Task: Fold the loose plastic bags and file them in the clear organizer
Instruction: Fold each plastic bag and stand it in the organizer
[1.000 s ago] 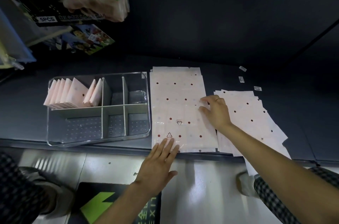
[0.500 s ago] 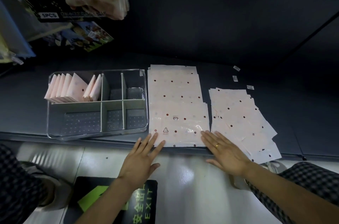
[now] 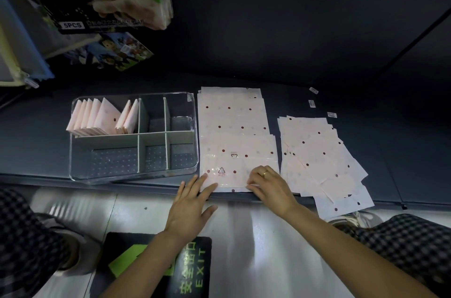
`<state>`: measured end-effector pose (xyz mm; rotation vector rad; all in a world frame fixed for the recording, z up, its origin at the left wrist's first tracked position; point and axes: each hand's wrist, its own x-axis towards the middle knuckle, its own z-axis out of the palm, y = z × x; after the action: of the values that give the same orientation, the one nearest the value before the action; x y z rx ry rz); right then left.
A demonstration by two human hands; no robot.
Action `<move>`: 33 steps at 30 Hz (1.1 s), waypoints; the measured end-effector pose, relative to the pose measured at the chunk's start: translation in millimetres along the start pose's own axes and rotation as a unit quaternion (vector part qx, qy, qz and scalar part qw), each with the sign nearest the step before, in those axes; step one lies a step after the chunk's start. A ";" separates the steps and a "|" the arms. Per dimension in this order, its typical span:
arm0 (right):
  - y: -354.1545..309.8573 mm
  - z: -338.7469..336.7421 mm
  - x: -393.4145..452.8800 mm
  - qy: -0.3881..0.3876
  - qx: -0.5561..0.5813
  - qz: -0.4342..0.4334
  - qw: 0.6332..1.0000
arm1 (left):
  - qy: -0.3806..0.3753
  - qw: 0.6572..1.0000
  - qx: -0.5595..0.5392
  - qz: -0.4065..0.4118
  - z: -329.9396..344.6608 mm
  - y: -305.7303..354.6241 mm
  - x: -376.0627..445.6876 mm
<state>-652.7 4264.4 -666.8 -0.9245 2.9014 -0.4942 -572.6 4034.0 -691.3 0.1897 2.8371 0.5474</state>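
I see one clear organizer (image 3: 133,137) on the dark shelf (image 3: 415,151), six compartments, seven folded bags (image 3: 102,115) standing in its far-left one. Just right of it lies one flat dotted bag (image 3: 234,131); my left hand (image 3: 189,209) presses its near edge with straight fingers, my right hand (image 3: 271,186) pinches that edge. Further right, one loose pile (image 3: 319,156). Pale floor below, an exit sign (image 3: 185,271).

Bare shelf (image 3: 415,151) beyond bag stack (image 3: 322,158)
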 end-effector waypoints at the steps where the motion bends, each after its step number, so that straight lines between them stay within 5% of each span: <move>1: -0.6 0.1 -0.5 0.015 -0.019 -0.020 1.000 | 0.002 1.000 -0.003 -0.002 -0.7 0.9 0.2; 7: -0.3 -2.7 6.6 -0.017 -0.005 -0.006 1.000 | 0.034 0.997 -0.062 0.003 -9.3 7.8 4.4; 12: 9.1 -34.0 22.6 -0.188 0.166 0.060 0.966 | 0.065 0.992 -0.091 0.052 -23.3 11.9 11.4; 18: 7.9 -69.8 51.4 -0.324 0.234 0.075 0.914 | 0.092 0.986 -0.140 -0.010 -41.6 17.7 16.8; 26: -1.2 -59.8 75.9 -0.301 0.102 0.069 0.945 | 0.122 0.982 -0.142 -0.033 -55.9 19.9 21.4; 30: 1.6 -42.0 79.8 -0.274 -0.041 0.075 0.958 | 0.235 0.967 -0.072 0.063 -52.7 31.0 15.5; 33: 2.0 -30.4 83.8 -0.263 -0.047 0.075 0.961 | 0.249 0.961 -0.009 0.125 -41.2 33.0 15.7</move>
<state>-727.0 4226.6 -635.1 -0.7024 2.4910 -0.0767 -595.8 4052.8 -645.0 0.4714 3.3159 0.7670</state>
